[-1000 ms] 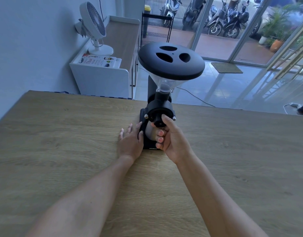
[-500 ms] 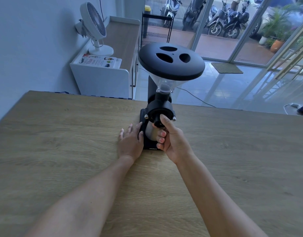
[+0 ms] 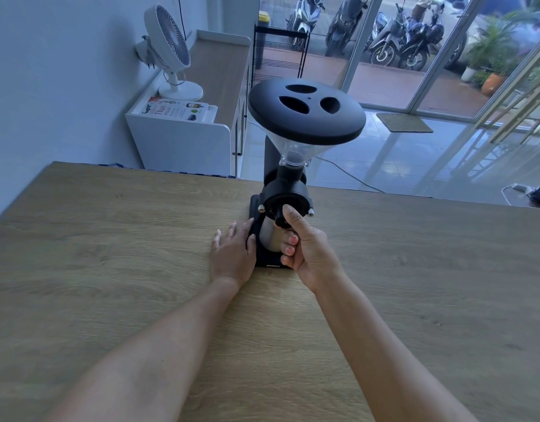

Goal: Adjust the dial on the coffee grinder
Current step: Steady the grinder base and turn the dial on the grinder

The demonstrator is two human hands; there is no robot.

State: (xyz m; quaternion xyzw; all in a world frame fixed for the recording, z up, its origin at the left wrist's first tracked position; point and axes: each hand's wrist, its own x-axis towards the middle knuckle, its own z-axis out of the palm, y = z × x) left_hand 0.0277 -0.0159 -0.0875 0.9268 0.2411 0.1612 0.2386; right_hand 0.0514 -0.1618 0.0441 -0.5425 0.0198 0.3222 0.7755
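A black coffee grinder with a wide lid and clear hopper stands at the far middle of the wooden table. Its round front dial faces me. My right hand grips the dial's knob between thumb and curled fingers; the thumb lies over the top. A metal cup sits under the dial, partly hidden by my fingers. My left hand rests flat on the table, thumb pressed against the grinder's base on its left side.
Beyond the table's far edge stands a white cabinet with a white fan and a magazine on it. A black wire rack and glass doors lie behind the grinder, with motorbikes outside.
My right thumb has shifted slightly higher over the knob. The left hand and grinder stay where they were.
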